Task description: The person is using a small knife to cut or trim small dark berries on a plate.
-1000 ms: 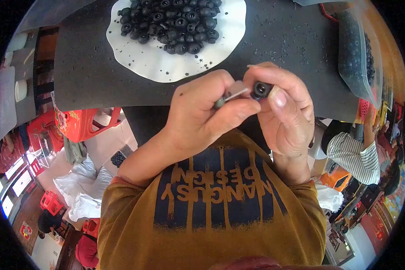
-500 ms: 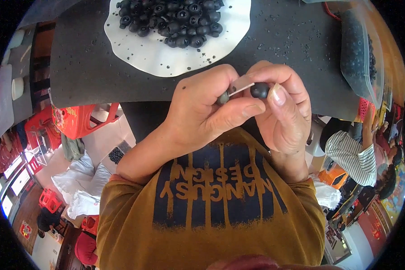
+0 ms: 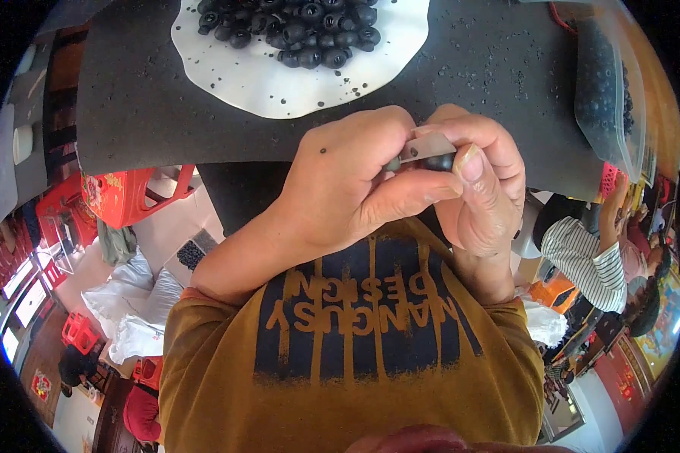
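Both hands meet just inside the near edge of the dark table. My left hand point(image 3: 347, 181) is closed around a small knife, its handle mostly hidden in the fist and its flat blade point(image 3: 423, 147) sticking out to the right. Between the fingers and thumb of my right hand point(image 3: 487, 177) is a small round black piece point(image 3: 440, 161). The blade lies against the top of this piece, and my left thumb stretches along just below it. Beyond the hands, a white wavy-edged plate point(image 3: 242, 98) bears a heap of similar black pieces point(image 3: 298, 30) with holes in them.
Black crumbs are scattered over the dark tabletop point(image 3: 499, 75). A clear plastic container point(image 3: 612, 98) of black balls stands at the right. Below the table's left side are a red stool point(image 3: 117, 196) and white sacks point(image 3: 140, 302). A person in striped sleeves point(image 3: 582, 253) is at the right.
The knife blade has turned from edge-on to showing its flat side and come over the black piece. My left hand has shifted slightly right.
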`<state>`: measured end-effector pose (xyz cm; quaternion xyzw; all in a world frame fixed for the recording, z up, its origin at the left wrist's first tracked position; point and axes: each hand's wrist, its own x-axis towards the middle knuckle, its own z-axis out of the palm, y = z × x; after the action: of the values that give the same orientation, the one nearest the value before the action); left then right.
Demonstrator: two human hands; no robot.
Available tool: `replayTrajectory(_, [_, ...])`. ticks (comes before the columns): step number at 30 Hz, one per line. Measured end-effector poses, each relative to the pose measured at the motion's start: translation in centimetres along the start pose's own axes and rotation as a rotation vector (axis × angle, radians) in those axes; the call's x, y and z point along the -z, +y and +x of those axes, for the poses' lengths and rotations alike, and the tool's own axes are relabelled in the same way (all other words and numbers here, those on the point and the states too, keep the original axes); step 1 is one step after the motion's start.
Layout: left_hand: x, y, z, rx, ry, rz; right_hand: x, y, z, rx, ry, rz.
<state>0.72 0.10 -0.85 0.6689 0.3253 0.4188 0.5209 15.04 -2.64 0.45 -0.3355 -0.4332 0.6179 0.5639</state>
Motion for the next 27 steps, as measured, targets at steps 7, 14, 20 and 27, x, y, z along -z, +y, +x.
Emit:
replayTrajectory(7, [-0.24,0.1,-0.16,-0.06,0.009,0.137,0.02,-0.12,-0.3,-0.023,0.016,-0.035])
replayTrajectory(14, [-0.4,-0.04,-0.2,-0.113,0.031,0.329,0.23,-0.15,-0.56,-0.097,0.048,0.061])
replayTrajectory(20, [-0.46,-0.08,-0.09,-0.146,0.044,0.419,0.35,-0.44,-0.39,-0.124,0.025,0.108])
replayTrajectory(27, [-0.55,0.01,-0.12,-0.202,0.041,0.528,0.4,-0.29,-0.72,-0.138,0.018,0.138])
